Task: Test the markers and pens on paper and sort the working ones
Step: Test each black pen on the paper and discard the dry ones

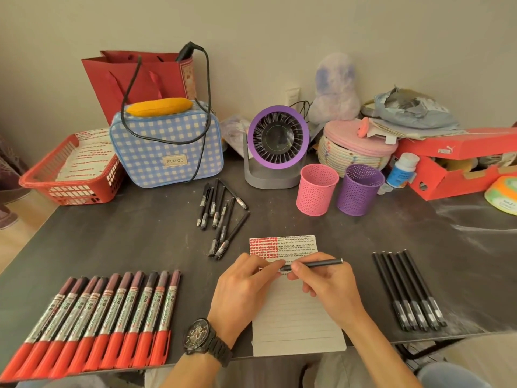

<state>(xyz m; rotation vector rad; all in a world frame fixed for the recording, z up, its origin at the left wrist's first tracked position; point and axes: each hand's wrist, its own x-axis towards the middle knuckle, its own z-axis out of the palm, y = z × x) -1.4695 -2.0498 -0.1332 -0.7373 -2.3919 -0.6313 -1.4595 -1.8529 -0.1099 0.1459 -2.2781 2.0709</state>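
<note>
Markers (95,317) with red caps are lying in a neat row along the table's (140,242) front-left edge. Loose black pens (221,217) are sitting mid-table. Left hand (243,289) is resting on the lined paper (296,323) at the front edge, pinching one end of a black pen (316,263); right hand (330,287) is gripping its barrel, fingers curled. Tidy pen row (408,292) is lying near the front-right edge, pink cup (317,191) and purple cup (359,191) sitting behind.

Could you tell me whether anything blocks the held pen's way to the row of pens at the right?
Nothing visible does: only bare table lies between the pen in the right hand and that row.
</note>
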